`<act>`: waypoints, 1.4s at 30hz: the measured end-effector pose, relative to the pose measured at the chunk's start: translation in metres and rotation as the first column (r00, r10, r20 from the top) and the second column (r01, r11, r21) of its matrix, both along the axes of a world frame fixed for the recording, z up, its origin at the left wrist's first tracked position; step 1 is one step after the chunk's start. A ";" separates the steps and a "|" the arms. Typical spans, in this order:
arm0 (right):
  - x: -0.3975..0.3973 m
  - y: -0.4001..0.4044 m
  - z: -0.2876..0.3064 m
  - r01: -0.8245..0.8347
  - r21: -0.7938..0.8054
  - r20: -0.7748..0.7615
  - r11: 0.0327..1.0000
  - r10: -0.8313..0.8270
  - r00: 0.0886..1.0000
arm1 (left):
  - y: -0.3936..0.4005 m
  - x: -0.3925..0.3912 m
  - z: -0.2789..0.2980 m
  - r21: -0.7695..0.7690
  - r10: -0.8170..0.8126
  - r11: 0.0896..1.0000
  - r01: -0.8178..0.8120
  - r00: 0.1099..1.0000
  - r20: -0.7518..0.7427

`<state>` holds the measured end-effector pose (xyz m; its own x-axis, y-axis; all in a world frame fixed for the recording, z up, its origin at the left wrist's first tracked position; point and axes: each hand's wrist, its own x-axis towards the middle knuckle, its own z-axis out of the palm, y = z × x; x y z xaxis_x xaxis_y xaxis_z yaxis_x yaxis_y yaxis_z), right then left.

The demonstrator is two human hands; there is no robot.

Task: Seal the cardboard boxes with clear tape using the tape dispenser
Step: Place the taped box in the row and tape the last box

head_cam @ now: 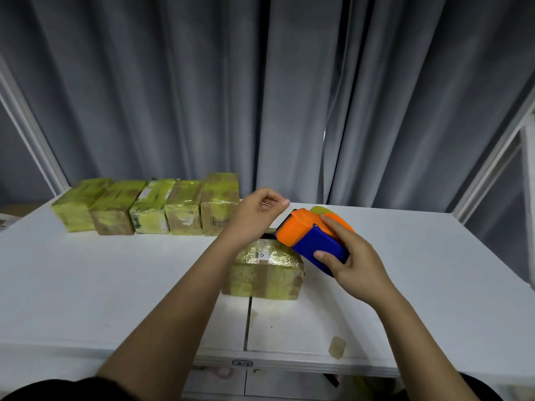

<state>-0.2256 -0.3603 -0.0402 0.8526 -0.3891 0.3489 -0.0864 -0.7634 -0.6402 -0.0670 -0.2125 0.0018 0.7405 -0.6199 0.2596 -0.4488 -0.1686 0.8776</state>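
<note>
my right hand (351,263) grips the orange-and-blue plastic tape dispenser (311,237); my left hand (254,212) seems to pinch the tape end above the tape-wrapped cardboard box (265,270); slack could wrinkle it.

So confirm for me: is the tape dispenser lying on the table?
No, the right hand holds the tape dispenser in the air above the box.

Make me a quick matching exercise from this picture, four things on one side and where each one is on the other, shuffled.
Things:
1. tape dispenser
2. row of five boxes
3. single box
4. tape scrap

Places:
A. near front table edge
B. back left of table
C. gripped in right hand
D. table centre, under left wrist

Pairs: 1-C, 2-B, 3-D, 4-A
</note>
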 end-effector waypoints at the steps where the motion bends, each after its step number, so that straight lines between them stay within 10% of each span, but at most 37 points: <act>1: 0.000 0.001 0.002 -0.008 0.018 0.001 1.000 0.008 1.000 | -0.001 0.003 0.002 -0.009 0.013 1.000 -0.012 1.000 0.008; 13: 0.004 0.007 0.028 -0.090 0.164 0.082 0.982 0.077 0.994 | -0.014 0.010 0.025 0.119 0.009 0.992 -0.046 0.956 0.292; 28: 0.019 -0.018 0.061 -0.095 0.543 0.173 0.834 -0.001 0.985 | -0.042 0.026 0.060 0.149 0.086 0.984 -0.099 0.992 0.092; 34: 0.019 -0.024 0.064 -0.120 0.172 0.039 0.978 0.115 0.993 | -0.064 0.020 0.095 0.174 0.087 0.977 -0.120 0.979 0.184; 42: 0.017 -0.015 0.070 -0.051 0.172 0.437 0.984 -0.030 0.899 | -0.057 0.024 0.121 0.047 0.071 0.996 -0.077 0.991 0.115</act>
<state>-0.2088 -0.3755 0.0302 0.6343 -0.4697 0.6141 0.2402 -0.6353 -0.7340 -0.0429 -0.2695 0.1226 0.7521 -0.5794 0.3140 -0.5297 -0.2480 0.8111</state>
